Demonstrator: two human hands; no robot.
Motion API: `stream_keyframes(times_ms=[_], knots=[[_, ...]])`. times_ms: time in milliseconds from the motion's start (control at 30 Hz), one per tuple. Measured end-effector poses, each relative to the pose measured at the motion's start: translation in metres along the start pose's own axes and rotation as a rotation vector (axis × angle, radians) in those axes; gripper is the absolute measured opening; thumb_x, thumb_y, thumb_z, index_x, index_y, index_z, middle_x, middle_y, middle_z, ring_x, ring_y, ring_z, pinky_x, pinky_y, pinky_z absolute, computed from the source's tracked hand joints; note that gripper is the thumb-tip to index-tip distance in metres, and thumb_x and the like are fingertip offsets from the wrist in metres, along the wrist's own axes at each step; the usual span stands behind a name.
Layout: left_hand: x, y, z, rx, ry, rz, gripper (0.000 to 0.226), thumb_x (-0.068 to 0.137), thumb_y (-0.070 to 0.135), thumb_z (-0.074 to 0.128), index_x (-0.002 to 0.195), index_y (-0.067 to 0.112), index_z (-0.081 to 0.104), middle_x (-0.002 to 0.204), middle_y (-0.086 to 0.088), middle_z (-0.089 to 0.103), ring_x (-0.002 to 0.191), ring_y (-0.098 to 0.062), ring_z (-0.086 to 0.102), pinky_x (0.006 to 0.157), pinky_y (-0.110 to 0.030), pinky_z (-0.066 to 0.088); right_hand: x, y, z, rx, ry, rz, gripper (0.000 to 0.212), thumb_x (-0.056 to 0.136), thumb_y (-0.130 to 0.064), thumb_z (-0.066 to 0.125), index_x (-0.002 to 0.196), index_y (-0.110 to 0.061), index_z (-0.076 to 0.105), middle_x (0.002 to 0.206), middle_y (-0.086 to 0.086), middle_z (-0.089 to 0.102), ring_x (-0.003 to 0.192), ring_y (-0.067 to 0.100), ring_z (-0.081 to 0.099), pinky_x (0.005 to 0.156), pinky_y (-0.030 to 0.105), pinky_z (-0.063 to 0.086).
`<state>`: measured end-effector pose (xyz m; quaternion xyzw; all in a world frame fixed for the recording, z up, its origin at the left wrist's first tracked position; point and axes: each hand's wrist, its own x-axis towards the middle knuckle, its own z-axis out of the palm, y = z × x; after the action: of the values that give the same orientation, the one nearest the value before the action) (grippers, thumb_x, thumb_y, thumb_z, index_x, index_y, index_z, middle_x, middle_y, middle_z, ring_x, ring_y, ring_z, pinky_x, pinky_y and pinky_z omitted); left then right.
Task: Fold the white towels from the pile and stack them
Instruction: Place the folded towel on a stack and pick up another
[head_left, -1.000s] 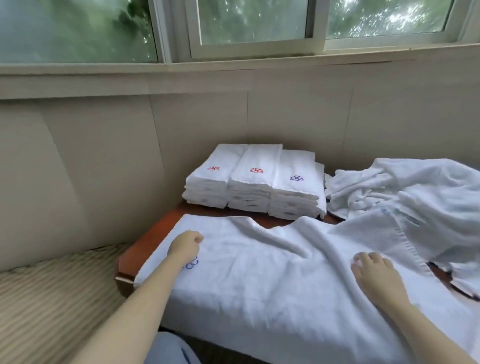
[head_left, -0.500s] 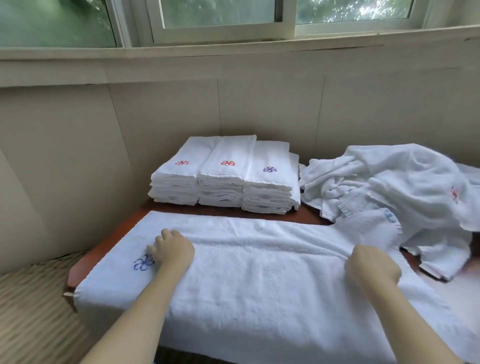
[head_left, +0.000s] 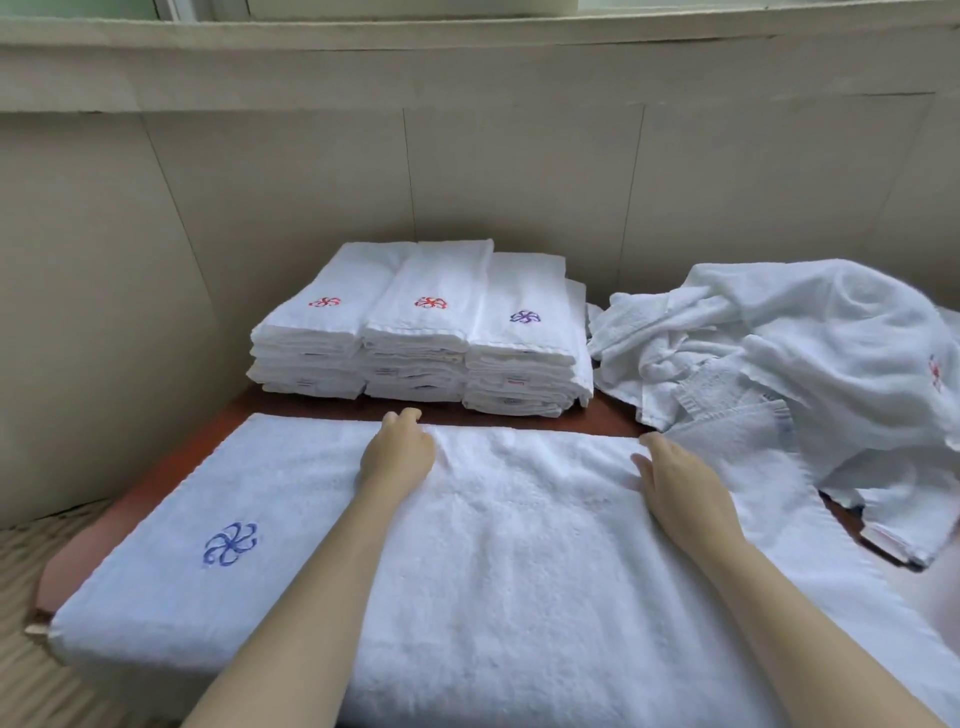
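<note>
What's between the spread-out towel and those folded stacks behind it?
Only a bare strip of reddish-brown table separates the spread towel from the folded stacks, in the head view.

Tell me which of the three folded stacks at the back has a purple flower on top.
The right stack, beside the crumpled pile; the left stack and middle stack carry red flowers.

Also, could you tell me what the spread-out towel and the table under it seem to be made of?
The towel looks like white cotton terry: matte, with a nubby looped pile. The table seems to be reddish-brown wood or a wood-look laminate with a smooth finish, but only its edges show.
</note>
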<state>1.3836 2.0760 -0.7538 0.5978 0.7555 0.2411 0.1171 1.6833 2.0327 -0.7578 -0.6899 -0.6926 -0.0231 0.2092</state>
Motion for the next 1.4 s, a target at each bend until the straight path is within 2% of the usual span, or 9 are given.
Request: stream_keyframes(times_ms=[200,367,467,733,867,1033,1200,1300,1400], knots=[[0.014,0.001,-0.008,0.11,-0.087,-0.046,0.047,0.093,0.017,0.038,0.139,0.023,0.039,0.128,-0.002,0.057,0.111,-0.024,0.054,0.077,-0.03,0.042,0.039,-0.002,0.001,-0.153,-0.285,0.187,0.058,0.088,-0.016,0.039,0.143,-0.032,0.028,0.121,0.006,0.059,0.104,0.029,0.058,0.07,0.032,0.039],[0.02,0.006,-0.016,0.194,-0.178,-0.029,0.016,0.086,0.015,0.043,0.1,0.018,0.05,0.098,0.0,0.058,0.083,-0.02,0.05,0.059,-0.027,0.034,0.043,-0.007,0.0,-0.143,-0.301,0.227,0.028,0.079,-0.014,0.044,0.105,-0.023,0.046,0.095,0.004,0.056,0.088,0.027,0.052,0.069,0.032,0.039],[0.021,0.004,-0.02,0.142,-0.16,-0.025,0.015,0.083,0.011,0.043,0.096,0.014,0.05,0.091,-0.001,0.055,0.079,-0.019,0.048,0.06,-0.028,0.035,0.042,-0.013,-0.004,-0.136,-0.307,0.234,0.017,0.077,-0.015,0.045,0.093,-0.019,0.042,0.104,0.007,0.058,0.098,0.03,0.055,0.072,0.033,0.039],[0.014,0.004,-0.021,-0.092,0.112,0.051,0.014,0.09,0.002,0.036,0.093,0.016,0.036,0.087,-0.005,0.051,0.078,-0.028,0.047,0.058,-0.03,0.032,0.036,-0.017,-0.012,0.072,0.171,0.225,0.019,0.084,-0.002,0.043,0.102,-0.004,0.042,0.094,0.03,0.06,0.089,0.044,0.058,0.063,0.038,0.032],[0.012,-0.004,-0.026,-0.262,0.039,0.097,0.013,0.093,0.006,0.041,0.094,0.017,0.033,0.096,-0.012,0.05,0.079,-0.033,0.051,0.061,-0.032,0.034,0.031,-0.014,-0.018,0.272,0.193,0.245,0.02,0.083,0.004,0.04,0.102,-0.003,0.04,0.091,0.033,0.058,0.087,0.048,0.055,0.076,0.047,0.039],[0.002,-0.038,-0.03,0.133,-0.069,0.025,0.018,0.092,0.036,0.053,0.099,0.024,0.042,0.114,-0.006,0.048,0.106,-0.03,0.048,0.088,-0.04,0.041,0.005,0.002,-0.013,-0.009,0.048,0.236,0.023,0.083,-0.005,0.052,0.105,0.001,0.049,0.105,0.031,0.044,0.096,0.046,0.047,0.083,0.047,0.041],[-0.008,-0.047,-0.038,0.298,0.188,0.005,0.017,0.089,0.01,0.048,0.1,0.021,0.052,0.114,-0.008,0.041,0.106,-0.027,0.04,0.084,-0.035,0.038,-0.008,-0.002,-0.009,-0.247,0.243,0.108,0.007,0.076,0.006,0.058,0.082,0.004,0.061,0.101,0.03,0.043,0.083,0.044,0.049,0.071,0.046,0.042],[-0.013,-0.056,-0.045,0.371,0.274,0.165,0.019,0.077,0.003,0.055,0.088,0.018,0.057,0.104,0.001,0.045,0.103,-0.021,0.041,0.084,-0.027,0.028,-0.01,-0.004,-0.005,-0.29,0.375,-0.013,0.021,0.07,0.012,0.041,0.073,0.006,0.06,0.092,0.029,0.045,0.086,0.043,0.044,0.072,0.048,0.038],[-0.018,-0.059,-0.049,0.425,0.255,0.278,0.012,0.069,0.002,0.053,0.072,0.014,0.054,0.082,0.001,0.054,0.086,-0.021,0.049,0.101,-0.027,0.024,-0.012,-0.004,-0.005,-0.287,0.448,-0.137,0.019,0.058,0.011,0.042,0.07,0.007,0.057,0.08,0.028,0.05,0.077,0.042,0.048,0.065,0.048,0.041]])
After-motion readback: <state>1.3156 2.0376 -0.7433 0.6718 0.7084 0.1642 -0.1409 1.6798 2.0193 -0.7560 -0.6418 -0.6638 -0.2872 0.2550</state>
